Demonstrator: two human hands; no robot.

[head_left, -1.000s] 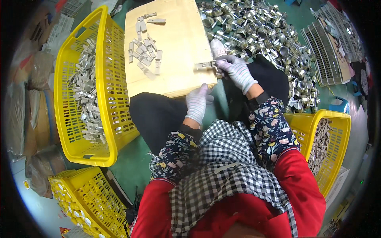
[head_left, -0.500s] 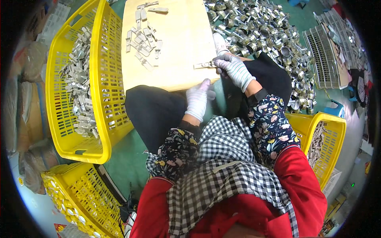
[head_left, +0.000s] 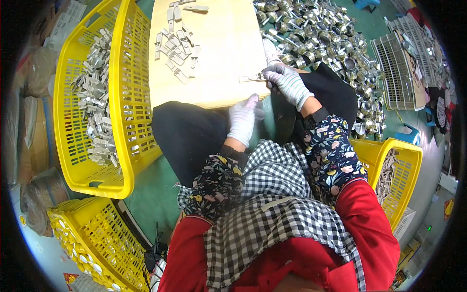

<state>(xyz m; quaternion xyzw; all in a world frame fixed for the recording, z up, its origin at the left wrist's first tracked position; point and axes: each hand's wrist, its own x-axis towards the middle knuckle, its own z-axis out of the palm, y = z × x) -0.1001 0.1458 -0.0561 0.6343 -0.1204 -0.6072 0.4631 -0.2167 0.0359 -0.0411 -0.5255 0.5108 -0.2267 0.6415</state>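
Note:
Gloved in white with grey stripes, my right hand [head_left: 290, 86] pinches one end of a flat silver metal clip-like piece [head_left: 249, 78]. That piece lies low over the right front corner of a pale yellow board [head_left: 219, 48]. My left hand [head_left: 243, 118], also gloved, hovers at the board's front edge, thumb stretched up and apart from the fingers. Nothing shows in it, though its palm side is partly hidden. Several similar metal pieces [head_left: 175, 47] lie loosely grouped on the board's far left part.
A yellow basket [head_left: 127, 97] of metal pieces stands left of the board. Another yellow basket [head_left: 406, 185] with metal parts sits at right. Stacked yellow baskets [head_left: 107, 233] are at lower left. A heap of shiny metal cups with handles [head_left: 311, 39] covers the floor at far right.
The view has shifted slightly. Both hands keep nearly the same place, and the right one still pinches the metal piece.

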